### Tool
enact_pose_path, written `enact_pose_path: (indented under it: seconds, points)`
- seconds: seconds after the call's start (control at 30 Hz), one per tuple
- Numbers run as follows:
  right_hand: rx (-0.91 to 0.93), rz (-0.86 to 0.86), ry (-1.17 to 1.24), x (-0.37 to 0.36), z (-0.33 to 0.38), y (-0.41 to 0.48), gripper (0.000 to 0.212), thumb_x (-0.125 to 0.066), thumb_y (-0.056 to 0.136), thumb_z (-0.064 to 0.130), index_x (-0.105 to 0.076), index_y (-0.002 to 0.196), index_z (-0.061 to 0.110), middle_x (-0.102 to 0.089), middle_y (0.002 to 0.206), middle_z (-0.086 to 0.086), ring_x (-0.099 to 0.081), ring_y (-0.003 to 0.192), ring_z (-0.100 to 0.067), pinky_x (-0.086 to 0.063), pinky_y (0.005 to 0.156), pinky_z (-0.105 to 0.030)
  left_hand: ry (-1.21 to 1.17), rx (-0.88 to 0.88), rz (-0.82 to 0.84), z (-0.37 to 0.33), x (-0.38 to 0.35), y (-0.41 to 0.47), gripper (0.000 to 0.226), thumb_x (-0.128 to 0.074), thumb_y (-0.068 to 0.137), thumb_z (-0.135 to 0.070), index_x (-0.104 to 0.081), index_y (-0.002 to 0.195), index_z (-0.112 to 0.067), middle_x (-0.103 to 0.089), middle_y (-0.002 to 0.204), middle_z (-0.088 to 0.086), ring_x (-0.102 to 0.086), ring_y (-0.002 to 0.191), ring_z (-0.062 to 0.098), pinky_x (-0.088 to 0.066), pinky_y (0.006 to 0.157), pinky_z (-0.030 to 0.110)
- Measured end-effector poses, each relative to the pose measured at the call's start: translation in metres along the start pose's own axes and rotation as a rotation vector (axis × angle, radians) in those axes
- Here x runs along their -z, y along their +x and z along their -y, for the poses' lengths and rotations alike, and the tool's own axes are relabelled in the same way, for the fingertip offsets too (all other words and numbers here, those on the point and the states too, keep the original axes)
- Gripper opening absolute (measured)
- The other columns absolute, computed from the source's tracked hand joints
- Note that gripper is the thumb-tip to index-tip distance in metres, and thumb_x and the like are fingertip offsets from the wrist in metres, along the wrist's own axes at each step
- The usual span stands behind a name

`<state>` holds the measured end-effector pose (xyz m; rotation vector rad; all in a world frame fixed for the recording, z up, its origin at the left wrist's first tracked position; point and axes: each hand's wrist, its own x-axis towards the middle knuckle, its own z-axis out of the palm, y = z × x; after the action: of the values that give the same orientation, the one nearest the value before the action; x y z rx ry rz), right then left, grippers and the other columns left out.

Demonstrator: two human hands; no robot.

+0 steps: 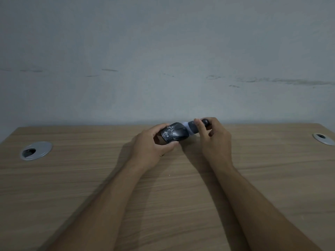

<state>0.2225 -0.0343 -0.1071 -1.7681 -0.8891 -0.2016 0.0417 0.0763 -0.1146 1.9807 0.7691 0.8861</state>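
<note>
A black computer mouse (173, 134) with worn white marks on its back is held just above the wooden desk (90, 187), near the far edge. My left hand (154, 144) grips it from the left, thumb below and fingers over the top. My right hand (214, 136) holds a small dark cylindrical object with a whitish tip (194, 128), thumb and fingers curled round it. The whitish tip touches the front end of the mouse. What the dark object is cannot be made out.
A round grey cable grommet (36, 150) is set in the desk at the left, and another grommet (324, 139) at the far right. A scuffed pale wall (163, 60) rises directly behind the desk's far edge.
</note>
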Motion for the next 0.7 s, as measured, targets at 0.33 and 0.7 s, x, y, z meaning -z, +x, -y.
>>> enact_pose_path:
  seconds: [0.33, 0.7]
  points:
    - [0.087, 0.027, 0.055, 0.001, 0.008, -0.006, 0.02, -0.071, 0.105, 0.042, -0.076, 0.103, 0.023, -0.074, 0.083, 0.01, -0.06, 0.066, -0.015, -0.044, 0.062, -0.02, 0.004, -0.012, -0.011, 0.0, 0.006, 0.001, 0.058, -0.095, 0.077, -0.032, -0.073, 0.131, -0.035, -0.078, 0.116, -0.019, -0.073, 0.108, -0.001, -0.054, 0.094, 0.014]
    - [0.117, 0.019, 0.064, 0.006, 0.01, -0.006, 0.016, -0.071, 0.106, 0.038, -0.076, 0.102, 0.022, -0.07, 0.08, 0.014, -0.056, 0.061, -0.011, -0.04, 0.061, -0.014, 0.007, 0.012, 0.056, 0.003, 0.005, 0.002, 0.067, -0.092, 0.073, -0.05, -0.068, 0.135, -0.048, -0.078, 0.119, -0.014, -0.074, 0.11, 0.008, -0.059, 0.102, 0.041]
